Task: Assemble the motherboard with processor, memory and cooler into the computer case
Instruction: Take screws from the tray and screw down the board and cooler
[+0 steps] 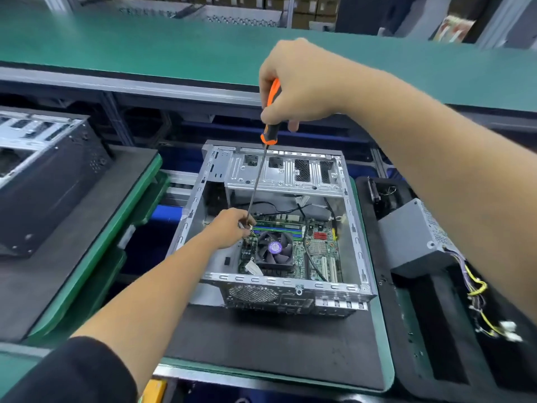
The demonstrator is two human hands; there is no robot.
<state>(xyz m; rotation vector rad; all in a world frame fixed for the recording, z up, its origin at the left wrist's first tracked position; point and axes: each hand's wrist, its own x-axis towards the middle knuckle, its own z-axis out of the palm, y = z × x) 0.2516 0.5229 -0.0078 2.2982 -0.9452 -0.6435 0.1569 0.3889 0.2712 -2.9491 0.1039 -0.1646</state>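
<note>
1. Head view looks down on the open silver sheet-metal computer case (293, 170) lying on a dark foam mat (261, 344) on the green worktop (174, 45).
2. The green motherboard (319, 248), with its black finned cooler and fan (274, 251) and blue-green memory sticks (279, 229), sits inside the case floor.
3. The right hand (302, 82) is wrapped tight around the orange-and-black handle of a long steel-shafted screwdriver (257, 184).
4. The left hand (232, 228) has its fingers curled at the shaft tip, near the board's far-left corner; whether it pinches a screw cannot be told.
5. Judged step: driving a mounting screw. Keep the shaft square to the board, steady the tip, and apply light pressure to avoid slipping onto the board.
6. A grey boxy power supply (415, 239) with yellow and purple wires lies right of the case.
</note>
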